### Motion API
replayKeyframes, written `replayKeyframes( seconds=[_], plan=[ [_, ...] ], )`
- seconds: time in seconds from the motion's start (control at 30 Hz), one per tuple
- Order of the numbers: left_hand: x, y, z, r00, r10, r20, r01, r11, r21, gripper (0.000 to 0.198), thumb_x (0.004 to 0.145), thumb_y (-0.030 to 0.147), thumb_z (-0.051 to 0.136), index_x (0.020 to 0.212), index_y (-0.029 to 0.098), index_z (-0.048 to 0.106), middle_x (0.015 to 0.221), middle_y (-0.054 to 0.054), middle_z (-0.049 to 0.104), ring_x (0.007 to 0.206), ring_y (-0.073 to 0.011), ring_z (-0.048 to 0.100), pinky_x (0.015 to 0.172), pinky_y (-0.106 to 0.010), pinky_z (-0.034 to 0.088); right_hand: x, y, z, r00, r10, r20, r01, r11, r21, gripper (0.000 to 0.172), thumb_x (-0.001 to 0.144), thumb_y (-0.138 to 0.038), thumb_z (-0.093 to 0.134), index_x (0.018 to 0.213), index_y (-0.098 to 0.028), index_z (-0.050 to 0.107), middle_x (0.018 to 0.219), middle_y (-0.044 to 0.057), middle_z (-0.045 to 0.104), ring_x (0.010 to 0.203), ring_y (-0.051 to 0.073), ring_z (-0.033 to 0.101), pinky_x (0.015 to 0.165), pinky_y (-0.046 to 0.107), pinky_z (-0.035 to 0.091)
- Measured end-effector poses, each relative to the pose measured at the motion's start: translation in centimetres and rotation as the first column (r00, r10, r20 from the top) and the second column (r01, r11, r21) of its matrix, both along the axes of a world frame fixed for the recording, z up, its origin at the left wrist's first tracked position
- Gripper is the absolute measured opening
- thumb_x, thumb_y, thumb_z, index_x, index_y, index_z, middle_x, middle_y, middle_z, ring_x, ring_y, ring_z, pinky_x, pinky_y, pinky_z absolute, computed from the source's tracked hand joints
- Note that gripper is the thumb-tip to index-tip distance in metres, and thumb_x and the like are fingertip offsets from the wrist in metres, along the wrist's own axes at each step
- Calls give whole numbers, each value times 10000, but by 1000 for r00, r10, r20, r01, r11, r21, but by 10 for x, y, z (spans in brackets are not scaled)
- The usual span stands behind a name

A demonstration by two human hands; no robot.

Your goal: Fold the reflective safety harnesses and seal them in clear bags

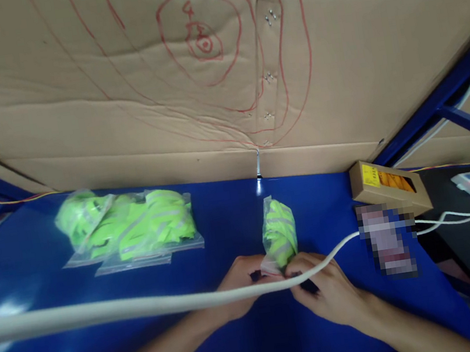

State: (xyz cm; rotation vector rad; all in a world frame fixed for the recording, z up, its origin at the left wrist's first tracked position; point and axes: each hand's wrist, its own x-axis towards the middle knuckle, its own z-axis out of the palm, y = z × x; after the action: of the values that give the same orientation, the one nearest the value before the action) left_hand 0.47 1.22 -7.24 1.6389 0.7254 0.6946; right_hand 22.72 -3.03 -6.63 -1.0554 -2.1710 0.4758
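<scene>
A clear zip bag (pixel 279 231) with a folded neon-yellow reflective vest inside lies on the blue table, its open or sealing edge toward me. My left hand (pixel 241 284) pinches the near left corner of that bag. At the bag's near right side, my right hand (pixel 322 286) has its fingers closed on the same edge. A white cable crosses in front of both hands and hides part of the fingertips. Whether the seal is closed I cannot tell.
Several bagged neon vests (pixel 149 224) lie piled at the left. A cardboard box (pixel 389 185) with orange contents stands at the right, beside a blurred-out item (pixel 388 241). The white cable (pixel 148 306) spans the view. Behind rises a cardboard wall (pixel 143 125) with red drawings.
</scene>
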Motion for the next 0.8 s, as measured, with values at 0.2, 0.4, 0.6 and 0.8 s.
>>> replayKeyframes(
  seconds=[0.2,0.4,0.6,0.8],
  plan=[
    [2,-4,7,996,-62,-68,64,998,27,349,966,432,609,832,129,717,769,-18,666,705,-134,565,670,-233,419,-1,-1,1,991,-88,101,60,966,250,96,894,-134,570,944,-215,583,812,10,711,692,173,674,681,294,483],
    [2,-6,17,985,-51,-167,61,997,54,277,944,374,612,791,146,658,734,-10,643,681,-128,545,658,-238,396,26,15,14,942,-329,63,298,909,291,65,971,-175,559,920,-215,564,783,11,660,657,149,634,637,275,446],
    [-1,1,7,968,171,-184,-169,985,28,372,940,377,569,645,172,469,621,38,449,607,-99,397,571,-223,307,29,19,8,968,-245,51,226,943,244,11,997,-207,591,1007,-207,592,851,24,676,715,155,655,668,276,479],
    [1,-1,4,977,156,-146,-148,987,66,379,995,438,539,735,163,524,693,30,489,654,-99,420,607,-226,332,7,5,11,976,-144,165,47,873,485,158,973,-108,562,1060,-189,667,953,74,689,861,198,669,827,348,497]
  ],
)
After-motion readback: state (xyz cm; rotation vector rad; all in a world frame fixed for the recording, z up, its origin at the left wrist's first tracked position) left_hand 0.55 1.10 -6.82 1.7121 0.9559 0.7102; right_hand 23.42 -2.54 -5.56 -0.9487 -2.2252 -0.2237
